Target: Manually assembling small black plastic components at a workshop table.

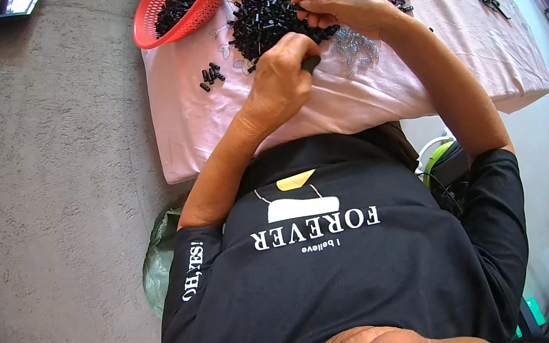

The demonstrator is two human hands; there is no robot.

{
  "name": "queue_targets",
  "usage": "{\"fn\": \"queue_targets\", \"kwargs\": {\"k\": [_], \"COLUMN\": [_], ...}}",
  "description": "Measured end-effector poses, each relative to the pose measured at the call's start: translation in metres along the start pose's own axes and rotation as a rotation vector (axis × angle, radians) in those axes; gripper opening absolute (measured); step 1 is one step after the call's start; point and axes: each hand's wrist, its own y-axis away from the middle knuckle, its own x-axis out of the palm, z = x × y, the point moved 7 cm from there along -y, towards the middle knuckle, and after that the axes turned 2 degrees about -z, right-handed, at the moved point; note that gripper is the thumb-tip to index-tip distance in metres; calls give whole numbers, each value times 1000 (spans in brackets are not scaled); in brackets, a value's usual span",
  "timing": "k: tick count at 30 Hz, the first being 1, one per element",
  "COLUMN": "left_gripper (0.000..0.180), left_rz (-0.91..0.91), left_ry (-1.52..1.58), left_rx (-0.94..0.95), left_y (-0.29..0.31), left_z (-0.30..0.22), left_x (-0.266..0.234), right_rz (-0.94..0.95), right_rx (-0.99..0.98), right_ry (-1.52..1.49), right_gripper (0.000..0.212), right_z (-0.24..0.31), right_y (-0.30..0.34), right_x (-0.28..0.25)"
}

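The person's left hand (pixel 279 77) is resting over the near edge of the heap, its fingers curling inward around a dark, rounded object (pixel 310 63) whose end is showing beside the thumb side; what the object is made of, I cannot tell. The right hand (pixel 342 3) is hanging over the right part of the heap, thumb and forefinger bending toward each other; against so much black, I cannot tell whether their tips are meeting or holding a piece.

The large heap of small, black, glossy, tube-like pieces (pixel 267 13) is lying at the far middle of the pink cloth-covered table (pixel 214 134). Each piece is probably weighing very little and, judging by its shine, feeling stiff and rather slippery, so it is likely calling for a thumb-and-fingertip pinch across the middle of its barrel rather than at one end. Breakage is seeming unlikely; rolling away is looking the greater risk.

A loose cluster of small, clear, silvery pieces (pixel 354 50) is lying just right of the left hand, probably light and harder to single out. A red perforated plastic basket (pixel 145 23) is standing at the far left, holding more black pieces.
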Motion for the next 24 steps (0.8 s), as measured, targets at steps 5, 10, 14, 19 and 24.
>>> {"fn": "queue_targets", "kwargs": {"k": [5,10,14,19,24], "left_gripper": [22,28,28,27,25], "left_rz": [-122,-146,-158,-147,-132], "left_ry": [70,112,68,58,16], "left_rx": [-234,-271,-242,-227,-199], "left_y": [4,3,3,2,2], "left_z": [27,33,31,30,24], "left_x": [-24,-33,-36,-33,-33], "right_rz": [124,183,207,236,244], "right_rx": [-20,-1,-8,12,12], "right_ry": [15,20,68,89,108], "right_gripper": [15,14,15,16,16], "right_z": [10,8,10,8,9], "right_y": [6,8,12,12,14], "right_x": [16,21,27,28,31]}}
